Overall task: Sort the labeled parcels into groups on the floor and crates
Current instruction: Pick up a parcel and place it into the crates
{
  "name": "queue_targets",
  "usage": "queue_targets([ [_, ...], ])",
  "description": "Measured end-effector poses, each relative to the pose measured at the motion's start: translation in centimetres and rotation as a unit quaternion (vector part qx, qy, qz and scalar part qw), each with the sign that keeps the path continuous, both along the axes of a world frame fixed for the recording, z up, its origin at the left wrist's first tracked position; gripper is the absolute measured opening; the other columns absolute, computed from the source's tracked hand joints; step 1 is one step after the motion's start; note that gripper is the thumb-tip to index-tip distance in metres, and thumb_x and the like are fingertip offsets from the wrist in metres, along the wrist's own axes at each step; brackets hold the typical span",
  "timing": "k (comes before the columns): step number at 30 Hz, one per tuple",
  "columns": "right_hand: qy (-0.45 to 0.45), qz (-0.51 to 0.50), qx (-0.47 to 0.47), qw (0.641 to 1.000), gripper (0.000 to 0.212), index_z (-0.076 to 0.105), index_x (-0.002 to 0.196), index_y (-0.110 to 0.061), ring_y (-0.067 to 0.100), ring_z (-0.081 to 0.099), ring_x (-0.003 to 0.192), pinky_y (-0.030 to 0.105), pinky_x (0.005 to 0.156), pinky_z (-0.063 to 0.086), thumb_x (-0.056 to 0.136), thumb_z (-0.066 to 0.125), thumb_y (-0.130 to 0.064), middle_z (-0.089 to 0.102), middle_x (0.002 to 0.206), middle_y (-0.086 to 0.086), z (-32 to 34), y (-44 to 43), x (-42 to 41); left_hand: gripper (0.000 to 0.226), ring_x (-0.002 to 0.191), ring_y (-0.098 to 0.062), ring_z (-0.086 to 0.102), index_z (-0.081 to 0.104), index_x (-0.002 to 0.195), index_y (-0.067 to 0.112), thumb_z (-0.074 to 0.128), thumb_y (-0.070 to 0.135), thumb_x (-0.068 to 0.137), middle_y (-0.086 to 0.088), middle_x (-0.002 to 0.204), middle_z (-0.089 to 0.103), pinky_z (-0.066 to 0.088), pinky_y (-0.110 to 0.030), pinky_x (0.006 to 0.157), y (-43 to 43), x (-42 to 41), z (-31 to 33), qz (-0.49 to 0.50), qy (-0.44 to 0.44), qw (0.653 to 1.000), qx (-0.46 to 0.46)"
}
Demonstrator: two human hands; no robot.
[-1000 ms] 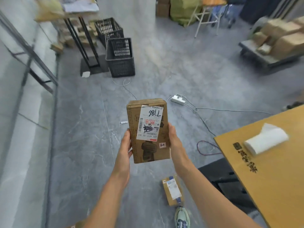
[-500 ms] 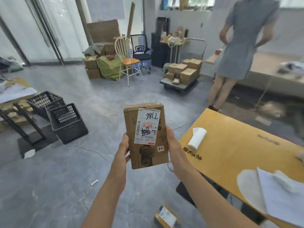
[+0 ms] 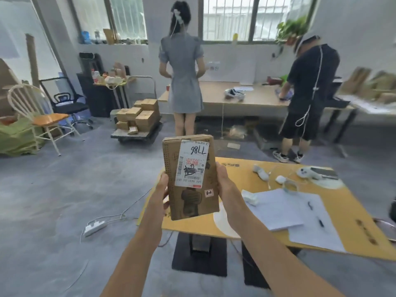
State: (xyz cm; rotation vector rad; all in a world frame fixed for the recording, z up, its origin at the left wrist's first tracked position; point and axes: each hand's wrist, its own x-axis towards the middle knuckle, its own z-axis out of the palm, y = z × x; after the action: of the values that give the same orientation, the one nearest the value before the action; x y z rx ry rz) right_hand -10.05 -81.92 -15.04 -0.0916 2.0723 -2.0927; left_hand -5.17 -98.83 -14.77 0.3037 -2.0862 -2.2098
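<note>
A brown cardboard parcel [image 3: 194, 200] with a white shipping label marked 7786 is held upright in front of me at chest height. My left hand [image 3: 162, 189] grips its left edge and my right hand [image 3: 225, 185] grips its right edge, fingers wrapped behind it. The parcel hangs above the near left corner of a yellow table [image 3: 347, 224]. A cart [image 3: 137, 133] stacked with more cardboard parcels stands on the floor at the back left. No crates are in view.
Papers, a pen and small white items lie on the yellow table. A power strip [image 3: 94, 227] with cables lies on the grey floor at left. Two people [image 3: 184, 82] stand with their backs to me at a long bench. A white chair [image 3: 36, 116] stands far left.
My view has swung up and to the right, from the floor and black crates to the room and yellow table. The parcel stays gripped in both hands.
</note>
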Motion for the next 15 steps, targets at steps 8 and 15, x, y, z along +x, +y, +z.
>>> queue_targets([
  [8,0.012,-0.119,-0.023,0.993,0.049,0.06,0.137,-0.045,-0.006,0.063,0.119,0.025,0.106,0.044,0.111,0.021,-0.058,0.07,0.13,-0.021,0.7,18.4,1.7,0.051,0.134,-0.006,0.048,0.052,0.143,0.05,0.033,0.071,0.101,0.022,0.143,0.056,0.034,-0.048,0.118,17.2,-3.2,1.8,-0.133,0.01,0.991,-0.033],
  [15,0.026,-0.217,-0.022,0.976,0.045,0.058,0.14,-0.045,-0.008,0.061,0.12,0.013,0.095,0.049,0.112,0.022,-0.053,0.069,0.13,-0.023,0.2,36.3,6.6,0.054,0.13,-0.003,0.05,0.057,0.14,0.045,0.03,0.071,0.101,0.023,0.138,0.058,0.037,-0.039,0.107,35.6,-3.3,1.2,-0.243,0.001,0.968,-0.061],
])
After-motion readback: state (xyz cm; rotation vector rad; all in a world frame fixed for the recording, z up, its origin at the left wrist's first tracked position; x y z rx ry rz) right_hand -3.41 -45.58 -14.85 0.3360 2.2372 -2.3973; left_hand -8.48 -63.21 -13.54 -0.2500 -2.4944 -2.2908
